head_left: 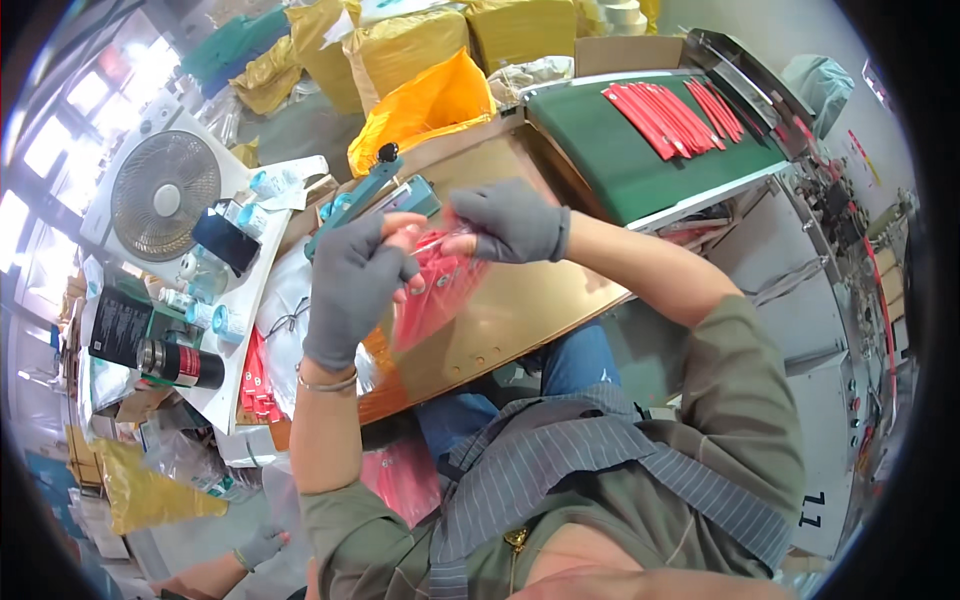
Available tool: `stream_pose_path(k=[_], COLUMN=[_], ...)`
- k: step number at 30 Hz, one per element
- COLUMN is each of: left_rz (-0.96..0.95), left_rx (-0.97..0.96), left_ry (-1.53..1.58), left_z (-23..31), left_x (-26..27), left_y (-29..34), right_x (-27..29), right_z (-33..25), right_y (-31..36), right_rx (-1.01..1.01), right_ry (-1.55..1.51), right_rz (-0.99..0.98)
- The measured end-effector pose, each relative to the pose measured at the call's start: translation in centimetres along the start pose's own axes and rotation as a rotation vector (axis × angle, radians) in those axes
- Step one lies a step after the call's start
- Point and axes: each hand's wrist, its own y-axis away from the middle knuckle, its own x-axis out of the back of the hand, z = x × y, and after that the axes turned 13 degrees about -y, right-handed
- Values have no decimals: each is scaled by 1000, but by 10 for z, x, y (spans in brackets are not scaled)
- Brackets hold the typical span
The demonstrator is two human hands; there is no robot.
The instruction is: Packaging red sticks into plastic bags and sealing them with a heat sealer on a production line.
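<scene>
Both of my hands wear grey gloves that leave the fingertips bare. Between them, above the tabletop, hangs a clear plastic bag [437,290] with red flat packets in it. My left hand [355,280] is closed on the bag's left side near its top. My right hand [510,222] pinches the upper right edge of the same bag, thumb against the curled fingers. Just beyond my left hand stands a teal hand-lever device [365,190], probably a bag sealer, partly covered by that hand. Under the bag lies the tan tabletop [520,310].
A green conveyor belt [590,150] at the far right carries red strips [665,120]. An orange sack [425,110] gapes open behind the table. On the left are a fan [165,195], a black thermos [180,364] and red packets [258,385]. Another person's gloved hand [262,546] shows at lower left.
</scene>
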Motion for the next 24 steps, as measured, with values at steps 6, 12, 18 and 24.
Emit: stream_pose_path(k=[6, 12, 18, 24], left_rz=[92, -5, 202, 337], left_rx=[-175, 385, 517, 611], left_ry=[123, 595, 771, 746], left_z=[-69, -203, -262, -307], left_x=[-7, -70, -50, -18], left_y=[-15, -24, -69, -89], right_x=[-35, -107, -127, -151], right_z=[24, 155, 155, 203], right_y=[-10, -48, -160, -159], right_rx=[-698, -630, -589, -511], right_ry=[-857, -65, -31, 288], right_rz=[254, 249, 266, 145])
